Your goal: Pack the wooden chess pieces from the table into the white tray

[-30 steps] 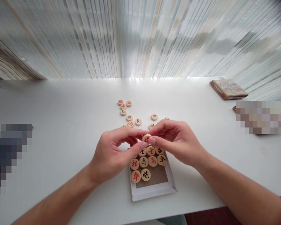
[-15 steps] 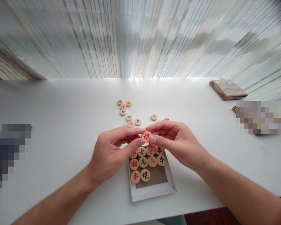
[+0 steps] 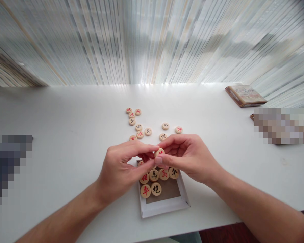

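A round wooden chess piece with a red character (image 3: pixel 159 153) is pinched between both hands, just above the far part of an open white box (image 3: pixel 164 209). My left hand (image 3: pixel 129 160) has its fingertips at the piece's left side. From the right, my right hand (image 3: pixel 183 153) grips it, the thumb covering part of its face. Pieces with red and black characters lie in rows in the box; the nearest row holds a red one (image 3: pixel 145 191) and a black one (image 3: pixel 156 189), with brown bottom showing to their right. The hands hide part of the far row.
Several loose pieces lie on the white table (image 3: pixel 78 111) beyond the hands, among them a red one (image 3: pixel 178 129) and a black one (image 3: pixel 165 126). A brown-edged box (image 3: pixel 247 96) lies at the far right. Blurred-out items are at both sides; a striped curtain (image 3: pixel 142 40) hangs behind.
Both hands have moved slightly nearer the box with the piece. My right thumb now covers more of its character, and loose pieces beyond my right hand have come into view.
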Demonstrator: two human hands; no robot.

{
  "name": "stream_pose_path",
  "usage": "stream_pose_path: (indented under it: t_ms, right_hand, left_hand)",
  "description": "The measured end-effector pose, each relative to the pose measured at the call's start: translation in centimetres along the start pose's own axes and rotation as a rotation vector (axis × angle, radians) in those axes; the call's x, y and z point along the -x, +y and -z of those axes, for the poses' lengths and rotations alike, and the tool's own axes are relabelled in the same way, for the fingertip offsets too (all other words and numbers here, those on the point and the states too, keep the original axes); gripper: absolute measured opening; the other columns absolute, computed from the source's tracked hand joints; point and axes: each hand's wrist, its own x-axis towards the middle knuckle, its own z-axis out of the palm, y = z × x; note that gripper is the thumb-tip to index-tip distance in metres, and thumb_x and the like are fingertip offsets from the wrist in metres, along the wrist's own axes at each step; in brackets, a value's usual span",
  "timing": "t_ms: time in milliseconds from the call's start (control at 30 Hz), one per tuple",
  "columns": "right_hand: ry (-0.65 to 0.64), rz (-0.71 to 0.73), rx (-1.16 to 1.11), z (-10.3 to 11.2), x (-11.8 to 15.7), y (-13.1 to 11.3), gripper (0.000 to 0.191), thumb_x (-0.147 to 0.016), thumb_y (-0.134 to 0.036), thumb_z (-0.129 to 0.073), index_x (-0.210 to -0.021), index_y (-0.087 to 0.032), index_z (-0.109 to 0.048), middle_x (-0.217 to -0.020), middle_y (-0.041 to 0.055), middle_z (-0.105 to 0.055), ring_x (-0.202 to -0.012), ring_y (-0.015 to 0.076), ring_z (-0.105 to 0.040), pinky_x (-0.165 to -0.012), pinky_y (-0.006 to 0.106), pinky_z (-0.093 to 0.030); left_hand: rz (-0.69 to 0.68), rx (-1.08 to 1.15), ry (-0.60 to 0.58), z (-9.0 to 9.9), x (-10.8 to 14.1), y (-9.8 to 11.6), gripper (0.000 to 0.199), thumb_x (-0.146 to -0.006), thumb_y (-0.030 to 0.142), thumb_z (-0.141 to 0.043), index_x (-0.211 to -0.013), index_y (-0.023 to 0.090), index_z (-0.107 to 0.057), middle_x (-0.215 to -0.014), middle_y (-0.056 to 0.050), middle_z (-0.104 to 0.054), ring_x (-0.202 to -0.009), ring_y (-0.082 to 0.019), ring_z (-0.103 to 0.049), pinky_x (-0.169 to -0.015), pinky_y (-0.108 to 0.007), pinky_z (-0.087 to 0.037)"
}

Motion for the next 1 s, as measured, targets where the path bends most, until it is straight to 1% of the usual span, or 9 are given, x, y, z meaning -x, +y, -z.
stream_pose_path:
  t_ms: [167, 333, 467, 567, 667, 767, 867, 1000]
  right_hand:
    - [0.008, -0.005, 0.013, -0.17, 0.02, -0.31, 0.031, -0.065, -0.034, -0.107, -0.081, -0.018, -0.086, -0.071, 0.0044, -0.081, -0.062, 0.0161, -0.074, -0.059, 0.025, -0.062]
    - [-0.025, -0.002, 0.004, 0.12, 0.00, -0.56, 0.026, -0.071, -0.033, -0.105, -0.085, -0.018, -0.088, -0.071, 0.0036, -0.080, -0.063, 0.0127, -0.070, -0.060, 0.022, -0.059]
    - [-0.065, 0.031, -0.001, 0.61, -0.04, -0.29, 0.018, -0.082, -0.031, -0.098, -0.092, -0.020, -0.090, -0.071, 0.0025, -0.079, -0.064, 0.0110, -0.067, -0.061, 0.020, -0.056]
    - [-0.090, 0.039, -0.022, 0.72, -0.04, -0.24, 0.018, -0.085, -0.032, -0.096, -0.098, -0.021, -0.091, -0.073, 0.0025, -0.079, -0.065, 0.0116, -0.067, -0.062, 0.022, -0.056]
    - [-0.096, 0.016, -0.049, 0.52, -0.03, -0.52, 0.026, -0.079, -0.030, -0.100, -0.101, -0.021, -0.090, -0.078, 0.0030, -0.080, -0.065, 0.0124, -0.068, -0.061, 0.024, -0.058]
    - [-0.093, -0.037, -0.088, 0.20, -0.04, -0.80, 0.036, -0.067, -0.024, -0.106, -0.098, -0.020, -0.088, -0.078, 0.0022, -0.080, -0.064, 0.0133, -0.070, -0.057, 0.024, -0.059]
    - [-0.075, -0.074, -0.112, 0.02, -0.04, -0.67, 0.039, -0.060, -0.018, -0.108, -0.091, -0.019, -0.085, -0.078, 0.0018, -0.081, -0.065, 0.0134, -0.072, -0.057, 0.022, -0.059]
    - [-0.045, -0.073, -0.110, -0.06, 0.06, -0.06, 0.040, -0.056, -0.016, -0.110, -0.084, -0.018, -0.082, -0.079, 0.0035, -0.082, -0.069, 0.0138, -0.075, -0.062, 0.021, -0.060]
  left_hand:
    - [-0.054, -0.035, -0.045, 0.10, -0.13, 0.20, 0.015, -0.090, 0.017, -0.086, -0.101, 0.027, -0.086, -0.087, -0.002, -0.085, -0.071, -0.017, -0.076, -0.067, -0.029, -0.063]
    - [-0.050, 0.019, -0.059, 0.24, -0.10, 0.15, 0.026, -0.086, 0.010, -0.088, -0.105, 0.028, -0.085, -0.089, 0.001, -0.084, -0.073, -0.014, -0.074, -0.072, -0.026, -0.063]
    - [-0.021, 0.090, -0.038, 0.18, 0.07, -0.02, 0.028, -0.086, 0.010, -0.089, -0.109, 0.026, -0.086, -0.094, -0.002, -0.084, -0.075, -0.014, -0.074, -0.071, -0.026, -0.064]
    - [-0.009, 0.122, -0.013, 0.15, 0.17, -0.12, 0.029, -0.084, 0.010, -0.090, -0.110, 0.023, -0.087, -0.094, -0.005, -0.084, -0.077, -0.016, -0.075, -0.071, -0.027, -0.065]
    - [0.013, 0.135, 0.020, 0.15, 0.21, -0.18, 0.028, -0.083, 0.010, -0.091, -0.108, 0.022, -0.087, -0.094, -0.005, -0.084, -0.082, -0.018, -0.078, -0.073, -0.027, -0.066]
    - [0.030, 0.121, 0.034, 0.16, 0.28, -0.24, 0.030, -0.084, 0.011, -0.091, -0.110, 0.024, -0.087, -0.096, -0.004, -0.085, -0.084, -0.018, -0.078, -0.075, -0.027, -0.066]
    - [-0.010, 0.056, 0.030, 0.11, 0.38, -0.21, 0.029, -0.084, 0.011, -0.091, -0.108, 0.025, -0.087, -0.095, -0.003, -0.085, -0.082, -0.018, -0.078, -0.074, -0.028, -0.065]
    - [-0.084, -0.034, 0.012, -0.11, 0.44, 0.04, 0.025, -0.087, 0.012, -0.089, -0.106, 0.028, -0.086, -0.092, -0.001, -0.086, -0.077, -0.017, -0.077, -0.069, -0.029, -0.064]
